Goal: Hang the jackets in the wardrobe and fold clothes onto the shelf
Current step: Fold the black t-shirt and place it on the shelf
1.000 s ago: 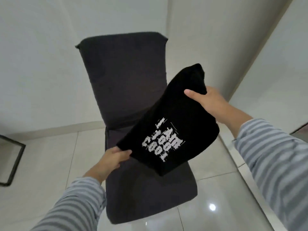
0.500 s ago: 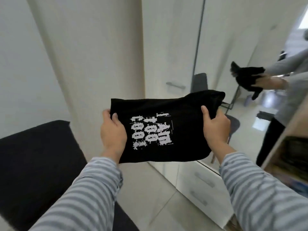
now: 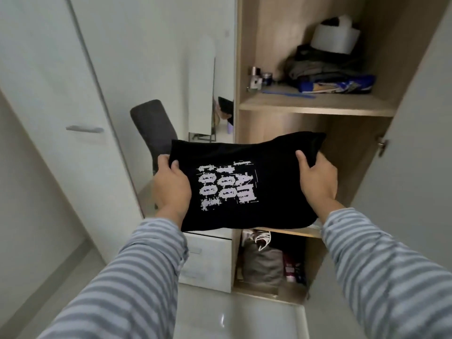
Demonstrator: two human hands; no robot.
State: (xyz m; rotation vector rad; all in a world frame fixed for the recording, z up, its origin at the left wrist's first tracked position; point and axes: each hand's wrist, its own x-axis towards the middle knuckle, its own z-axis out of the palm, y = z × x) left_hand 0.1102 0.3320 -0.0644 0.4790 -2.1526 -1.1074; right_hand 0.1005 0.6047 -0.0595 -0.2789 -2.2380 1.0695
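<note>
Shirt (image 3: 244, 187) folded, held before middle shelf (image 3: 288, 231) | left hand (image 3: 171, 187), right hand (image 3: 316, 179) each grip a side | risk: fold slumps open if one grip loosens

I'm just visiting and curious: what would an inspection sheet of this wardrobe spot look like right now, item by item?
Surface: middle shelf of the open wardrobe, mostly hidden behind the shirt; what lies on it cannot be told.
Job's things: folded black shirt with a white print, held flat in front of the middle shelf.
Clutter: upper shelf holds piled clothes, a white bag, small jars and a blue packet; bottom compartment holds a grey bag.
Grippers: left hand and right hand each grip a side of the shirt.
Cables: a white cord in the bottom compartment.
Surroundings: white wardrobe doors, a dark chair, a glossy tiled floor.
</note>
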